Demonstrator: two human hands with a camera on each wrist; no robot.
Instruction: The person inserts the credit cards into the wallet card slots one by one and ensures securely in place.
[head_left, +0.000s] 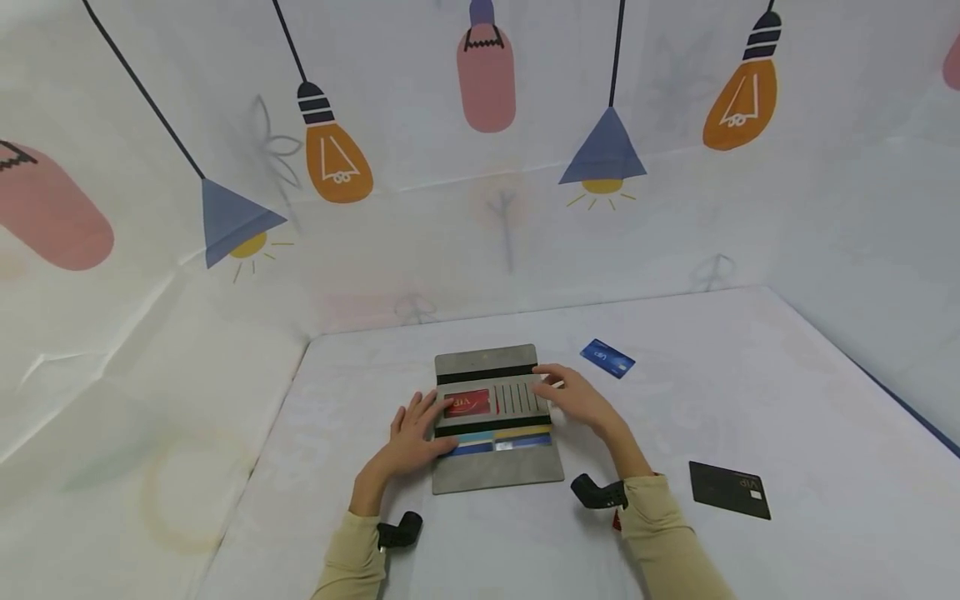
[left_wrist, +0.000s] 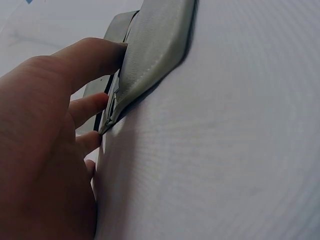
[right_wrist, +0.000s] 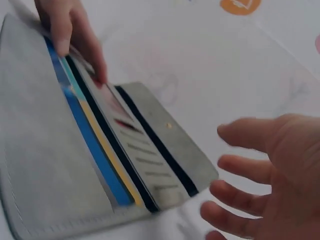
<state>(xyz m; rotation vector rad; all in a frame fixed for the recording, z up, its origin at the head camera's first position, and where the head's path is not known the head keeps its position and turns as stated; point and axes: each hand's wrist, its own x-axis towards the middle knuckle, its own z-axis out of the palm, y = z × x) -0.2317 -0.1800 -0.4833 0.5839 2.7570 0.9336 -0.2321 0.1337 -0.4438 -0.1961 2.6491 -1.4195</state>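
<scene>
- The wallet [head_left: 495,421] lies open and flat on the surface [head_left: 750,400], just in front of me, with a red card [head_left: 467,404] in its left window and blue and yellow cards [head_left: 501,439] in the lower slots.
- My left hand [head_left: 414,435] rests on the wallet's left edge, fingers straight, pressing it down beside the red card.
- My right hand [head_left: 577,398] hovers at the wallet's right edge, fingers relaxed and spread, gripping nothing.
- A blue card [head_left: 607,358] lies beyond my right hand, apart from the wallet.
- A black card [head_left: 730,490] lies well to the right, near my right sleeve [head_left: 667,542].
</scene>
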